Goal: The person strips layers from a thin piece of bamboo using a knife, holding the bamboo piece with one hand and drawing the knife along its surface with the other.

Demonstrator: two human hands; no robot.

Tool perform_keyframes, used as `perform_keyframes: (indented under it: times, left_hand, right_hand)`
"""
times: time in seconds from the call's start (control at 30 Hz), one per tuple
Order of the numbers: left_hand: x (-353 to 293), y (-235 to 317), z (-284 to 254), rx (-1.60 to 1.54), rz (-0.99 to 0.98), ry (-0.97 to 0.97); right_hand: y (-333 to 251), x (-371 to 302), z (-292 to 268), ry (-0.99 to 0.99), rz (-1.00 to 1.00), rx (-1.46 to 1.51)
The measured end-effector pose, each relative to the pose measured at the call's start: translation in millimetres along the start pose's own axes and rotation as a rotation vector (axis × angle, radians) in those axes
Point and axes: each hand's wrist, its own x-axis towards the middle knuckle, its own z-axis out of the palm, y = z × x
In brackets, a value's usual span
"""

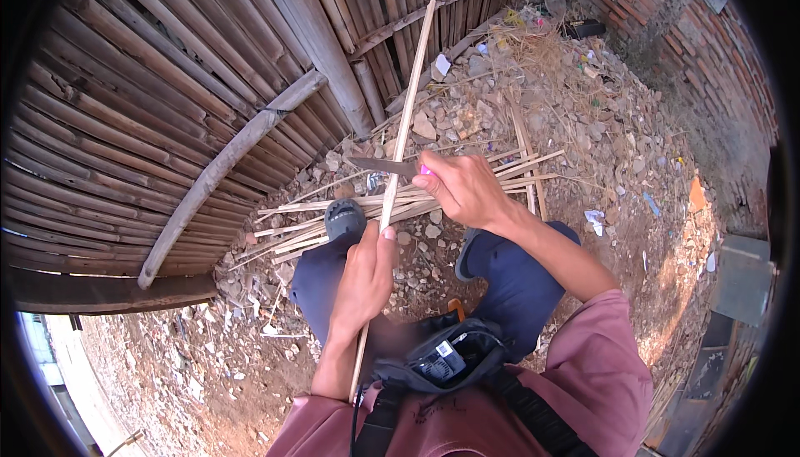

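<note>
A long pale bamboo strip (407,109) slants up and away from my body. My left hand (365,278) is wrapped round its lower part, and its bottom end runs down beside my left forearm. In my right hand (463,186) is a knife with a dark blade (379,164) and a pink handle, most of which my fingers hide. The blade lies across the strip a little above my left hand, its tip pointing left. Beyond my feet, a loose pile of similar bamboo strips (312,222) rests on the ground.
A bamboo slat wall (167,82) with wooden poles rises at the left. Brick walling (675,49) stands at the far right. Stones and litter cover the rubble ground (600,140). An open black bag (450,361) sits at my waist, between my knees and body.
</note>
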Motion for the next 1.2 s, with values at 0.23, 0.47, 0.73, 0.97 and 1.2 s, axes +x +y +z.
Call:
perform_keyframes:
  times: [0.23, 0.47, 0.73, 0.97, 1.2]
  left_hand:
    - [1.8, 4.0, 1.0, -0.058, -0.003, 0.035]
    - [0.3, 7.0, -1.2, -0.064, 0.035, 0.03]
    - [-0.6, 1.7, -1.4, -0.169, -0.066, 0.003]
    - [-0.7, 4.7, -9.8, -0.244, -0.128, -0.076]
    - [-0.5, -10.1, -6.8, -0.134, 0.009, -0.019]
  right_hand:
    - [2.3, -3.7, -6.3, -0.045, 0.015, -0.037]
    - [5.5, 0.5, -13.5, 0.042, 0.091, 0.068]
    - [8.3, -3.8, -3.6, -0.066, 0.096, 0.223]
    - [2.0, -7.5, -3.9, -0.043, -0.101, 0.154]
    - [-5.7, -6.4, -1.0, 0.033, -0.204, 0.006]
